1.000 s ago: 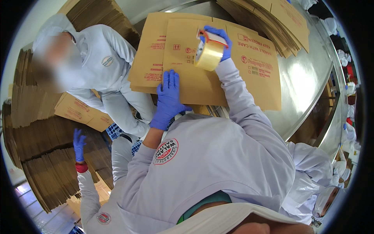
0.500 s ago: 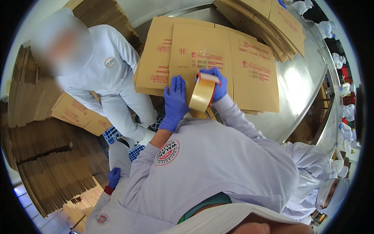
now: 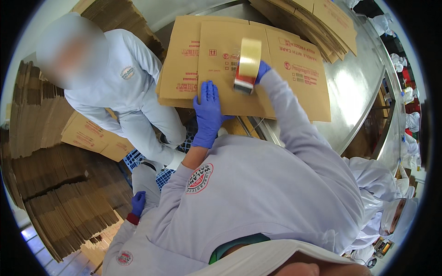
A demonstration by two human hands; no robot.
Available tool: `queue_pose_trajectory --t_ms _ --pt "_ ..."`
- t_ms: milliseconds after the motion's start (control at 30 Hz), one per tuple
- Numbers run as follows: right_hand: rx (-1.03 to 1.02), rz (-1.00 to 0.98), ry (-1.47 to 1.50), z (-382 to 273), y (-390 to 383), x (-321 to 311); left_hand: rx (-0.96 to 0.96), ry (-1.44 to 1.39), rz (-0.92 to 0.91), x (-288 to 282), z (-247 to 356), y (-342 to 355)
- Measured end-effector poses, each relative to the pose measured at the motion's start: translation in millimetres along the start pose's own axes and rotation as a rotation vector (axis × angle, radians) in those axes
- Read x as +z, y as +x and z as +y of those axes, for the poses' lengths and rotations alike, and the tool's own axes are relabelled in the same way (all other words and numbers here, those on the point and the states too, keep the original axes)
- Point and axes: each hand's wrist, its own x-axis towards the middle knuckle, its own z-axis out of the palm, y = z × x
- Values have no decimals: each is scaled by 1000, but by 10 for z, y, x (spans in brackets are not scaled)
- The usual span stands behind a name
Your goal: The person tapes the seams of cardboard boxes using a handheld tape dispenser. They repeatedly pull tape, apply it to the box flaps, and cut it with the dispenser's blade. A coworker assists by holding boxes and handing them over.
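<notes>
A flat cardboard carton with red printing lies on top of a stack of flattened cartons. My left hand, in a blue glove, rests flat on the carton's near edge with its fingers stretched out. My right hand, also gloved in blue, is closed around a tape dispenser loaded with a wide roll of yellowish tape. The dispenser is over the middle of the carton and covers part of the printing. Most of my right hand's fingers are hidden behind it.
The cartons lie on a steel table. More flattened cartons are piled at the far right. A co-worker in white stands at the left, before tall cardboard stacks. Another person's gloved hand is at the lower left.
My right hand has moved the tape dispenser away from the carton's near edge and slightly right, tilting it differently. My left hand has shifted slightly nearer the carton's edge.
</notes>
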Motion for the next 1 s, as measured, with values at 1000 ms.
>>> queue_pose_trajectory --t_ms 1000 --pt "-1036 788 -723 -363 -3052 -1681 339 376 656 -1018 721 3398"
